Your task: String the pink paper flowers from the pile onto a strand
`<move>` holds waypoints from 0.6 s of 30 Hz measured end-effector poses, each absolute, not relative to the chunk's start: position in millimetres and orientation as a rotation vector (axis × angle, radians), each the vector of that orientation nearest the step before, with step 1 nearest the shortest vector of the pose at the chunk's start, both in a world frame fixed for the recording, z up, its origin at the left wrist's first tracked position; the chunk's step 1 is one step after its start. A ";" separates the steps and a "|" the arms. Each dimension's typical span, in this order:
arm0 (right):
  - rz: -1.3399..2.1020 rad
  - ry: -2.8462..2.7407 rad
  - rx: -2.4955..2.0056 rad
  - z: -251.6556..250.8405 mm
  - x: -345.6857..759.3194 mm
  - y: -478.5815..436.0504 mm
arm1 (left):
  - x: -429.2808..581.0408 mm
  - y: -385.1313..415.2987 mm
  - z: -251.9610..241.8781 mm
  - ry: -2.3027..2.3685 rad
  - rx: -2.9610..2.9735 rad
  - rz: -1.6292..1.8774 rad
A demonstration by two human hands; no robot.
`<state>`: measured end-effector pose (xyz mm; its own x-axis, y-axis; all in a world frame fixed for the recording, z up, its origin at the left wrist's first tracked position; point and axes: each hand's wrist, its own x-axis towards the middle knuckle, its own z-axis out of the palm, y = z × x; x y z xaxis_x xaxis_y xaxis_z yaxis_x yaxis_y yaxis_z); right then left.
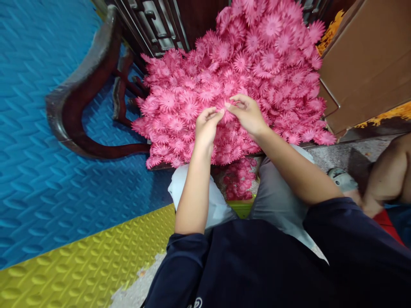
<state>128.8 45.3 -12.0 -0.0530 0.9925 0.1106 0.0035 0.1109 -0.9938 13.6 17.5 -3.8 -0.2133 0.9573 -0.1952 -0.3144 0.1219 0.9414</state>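
Observation:
In front of me a large heap of pink artificial flowers (189, 107) covers a dark wooden seat. Over its near middle my two hands almost meet. My left hand (207, 125) is closed in a pinch, thumb against the fingertips, at the left edge of a pink flower (227, 114). From the other side, my right hand (246, 112) pinches at the same flower with thumb and forefinger, its other fingers curled. Pink petals behind blend with this flower, so its outline is hard to make out.
A curved dark wooden armrest (72, 115) borders the heap at left. At right stands a brown cardboard box (369, 60) with orange material (390, 115) beside it. More pink flowers (239, 179) lie below, between my knees. Another person's bare leg (390, 171) shows at far right.

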 end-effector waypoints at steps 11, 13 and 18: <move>1.788 -0.854 -1.088 2.9 141.7 44.1 | 18.8 23.0 -10.9 1.067 0.698 1.422; 1.946 -0.765 -1.089 7.4 146.6 43.9 | 19.5 24.5 -14.8 1.004 0.683 1.397; 2.028 -0.846 -0.980 11.3 151.3 42.4 | 17.5 26.0 -19.5 0.915 0.715 1.347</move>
